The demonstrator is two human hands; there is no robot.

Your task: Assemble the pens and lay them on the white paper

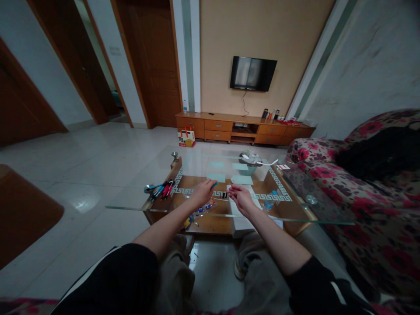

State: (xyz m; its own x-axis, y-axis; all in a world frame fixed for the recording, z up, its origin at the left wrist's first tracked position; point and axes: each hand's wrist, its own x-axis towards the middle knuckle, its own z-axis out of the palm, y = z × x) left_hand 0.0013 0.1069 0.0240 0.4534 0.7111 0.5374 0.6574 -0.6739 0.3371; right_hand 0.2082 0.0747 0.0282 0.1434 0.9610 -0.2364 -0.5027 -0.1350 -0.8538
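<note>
Tiled living room, dimly lit; clear glass counter [334, 222] with a white key-pattern border [183, 191] over a brown wooden base. White rectangular box [243, 225], at the counter's near side, serves as landmark; whether it lies on or under the glass cannot be confirmed.

Left hand [204, 191]: left of the box, grip narrow, holding a small bright-blue piece [214, 185] at the fingertips. Right hand [242, 197]: over the box, thumb and fingers drawn close; whether anything is pinched there cannot be told. Short dark pieces [225, 195] show between the hands, just left of the box's far end.

Slim blue, black and red pens [160, 190] are well left of the box. Clear plastic bottle with a blue cap [269, 203] is just right of it; dark green mesh basket [253, 168] is beyond it.

Assessment of method: a light pinch near one end of the blue piece should leave the other end visible. Hands are best held low and steady, since short pieces could roll if brushed by a loose finger
</note>
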